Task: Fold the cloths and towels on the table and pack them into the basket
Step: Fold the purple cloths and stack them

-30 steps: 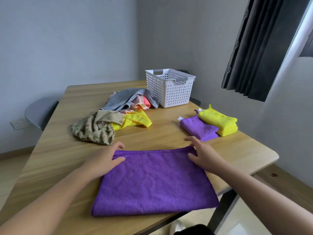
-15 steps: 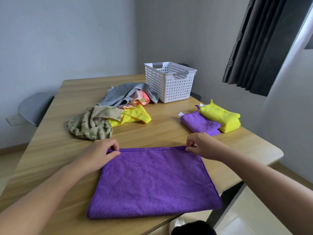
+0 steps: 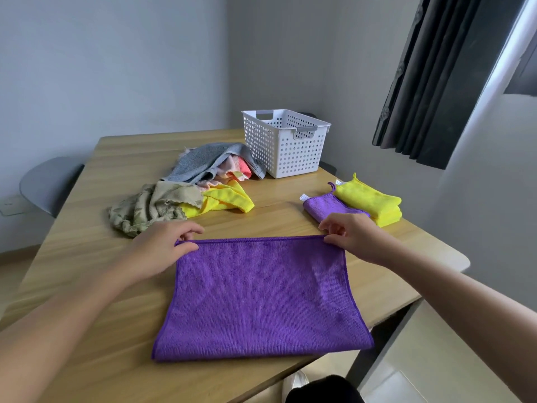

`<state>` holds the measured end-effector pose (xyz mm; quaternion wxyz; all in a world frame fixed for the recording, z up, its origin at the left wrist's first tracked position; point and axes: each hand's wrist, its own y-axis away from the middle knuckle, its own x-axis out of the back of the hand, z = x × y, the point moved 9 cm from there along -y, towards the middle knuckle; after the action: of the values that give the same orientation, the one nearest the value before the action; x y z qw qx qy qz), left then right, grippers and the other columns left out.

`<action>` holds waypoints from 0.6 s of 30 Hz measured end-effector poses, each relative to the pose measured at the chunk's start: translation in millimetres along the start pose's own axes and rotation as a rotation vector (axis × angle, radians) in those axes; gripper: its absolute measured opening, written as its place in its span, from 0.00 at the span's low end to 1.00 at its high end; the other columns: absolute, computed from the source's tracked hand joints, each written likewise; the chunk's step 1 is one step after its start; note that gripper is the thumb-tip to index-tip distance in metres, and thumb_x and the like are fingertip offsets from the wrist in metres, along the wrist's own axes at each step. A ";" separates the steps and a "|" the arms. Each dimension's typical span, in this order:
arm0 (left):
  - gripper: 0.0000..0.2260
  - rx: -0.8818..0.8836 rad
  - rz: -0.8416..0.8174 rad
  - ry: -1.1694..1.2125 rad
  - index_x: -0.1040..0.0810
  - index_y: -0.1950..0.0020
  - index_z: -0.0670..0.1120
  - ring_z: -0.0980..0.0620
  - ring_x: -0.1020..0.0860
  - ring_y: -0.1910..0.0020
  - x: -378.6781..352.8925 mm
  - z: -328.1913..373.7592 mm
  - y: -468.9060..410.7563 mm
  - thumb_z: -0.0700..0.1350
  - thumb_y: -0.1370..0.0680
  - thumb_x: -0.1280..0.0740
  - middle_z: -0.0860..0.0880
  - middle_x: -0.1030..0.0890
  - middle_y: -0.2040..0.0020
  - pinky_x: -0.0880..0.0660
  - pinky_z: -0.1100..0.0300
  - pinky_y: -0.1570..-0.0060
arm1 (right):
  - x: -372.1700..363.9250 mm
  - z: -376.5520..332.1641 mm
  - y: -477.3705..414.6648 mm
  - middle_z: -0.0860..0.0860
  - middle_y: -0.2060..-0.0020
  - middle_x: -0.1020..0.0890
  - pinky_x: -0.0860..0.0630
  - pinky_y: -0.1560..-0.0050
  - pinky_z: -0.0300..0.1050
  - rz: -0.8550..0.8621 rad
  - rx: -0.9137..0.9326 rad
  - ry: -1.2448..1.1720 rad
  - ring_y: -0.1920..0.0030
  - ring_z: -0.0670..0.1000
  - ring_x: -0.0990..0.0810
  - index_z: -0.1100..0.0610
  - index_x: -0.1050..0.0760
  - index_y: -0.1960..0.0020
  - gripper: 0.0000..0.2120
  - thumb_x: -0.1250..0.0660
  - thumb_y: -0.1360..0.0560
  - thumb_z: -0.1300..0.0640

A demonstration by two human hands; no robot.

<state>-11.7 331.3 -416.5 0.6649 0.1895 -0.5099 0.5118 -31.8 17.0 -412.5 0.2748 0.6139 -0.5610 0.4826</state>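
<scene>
A purple cloth (image 3: 261,295) lies flat on the wooden table (image 3: 122,286) in front of me. My left hand (image 3: 162,251) pinches its far left corner, and my right hand (image 3: 351,237) pinches its far right corner. Behind the cloth sits an unfolded pile: a patterned beige cloth (image 3: 148,207), a yellow cloth (image 3: 223,199), a grey towel (image 3: 203,161) and pink cloths (image 3: 238,170). A folded purple cloth (image 3: 325,206) and a folded yellow cloth (image 3: 369,200) lie at the right. The white perforated basket (image 3: 286,144) stands at the back.
The table's right edge (image 3: 453,257) runs close to the folded cloths, and its near edge lies just under the purple cloth. A grey chair (image 3: 49,181) stands at the left. Dark curtains (image 3: 436,77) hang at the upper right.
Both hands went from lying flat on the cloth's far edge to pinching its two far corners. The view shifted slightly.
</scene>
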 end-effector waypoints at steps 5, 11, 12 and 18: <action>0.10 0.050 0.113 0.278 0.22 0.60 0.53 0.57 0.25 0.63 33.0 15.3 -1.6 0.40 0.23 0.34 0.58 0.22 0.64 0.29 0.57 0.57 | 31.2 -3.9 11.1 0.43 0.66 0.25 0.33 0.62 0.34 0.122 -0.056 -0.129 0.65 0.41 0.28 0.54 0.25 0.57 0.05 0.36 0.23 0.61; 0.09 0.270 0.290 0.948 0.24 0.60 0.49 0.61 0.27 0.74 42.3 29.5 6.5 0.40 0.21 0.37 0.57 0.23 0.73 0.32 0.69 0.77 | 42.4 -5.8 31.1 0.50 0.68 0.25 0.32 0.68 0.40 0.282 -0.298 -0.996 0.67 0.47 0.27 0.55 0.27 0.60 0.10 0.41 0.20 0.60; 0.09 0.261 0.320 0.961 0.24 0.60 0.49 0.62 0.26 0.75 47.5 33.8 8.0 0.40 0.21 0.37 0.58 0.23 0.73 0.31 0.70 0.77 | 46.8 -9.3 33.0 0.50 0.67 0.24 0.31 0.67 0.40 0.312 -0.292 -1.023 0.67 0.47 0.26 0.56 0.27 0.60 0.10 0.40 0.21 0.59; 0.07 0.252 0.376 0.915 0.22 0.59 0.49 0.54 0.23 0.62 58.4 33.6 4.0 0.42 0.22 0.35 0.49 0.21 0.61 0.27 0.60 0.58 | 61.9 -10.3 27.7 0.49 0.68 0.20 0.25 0.66 0.36 0.356 -0.282 -1.030 0.68 0.44 0.23 0.59 0.23 0.55 0.06 0.37 0.22 0.59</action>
<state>-34.1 335.4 -352.9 0.6884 -0.0704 -0.1261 0.7108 -67.1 -6.2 -358.4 -0.0410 0.6233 -0.7768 0.0798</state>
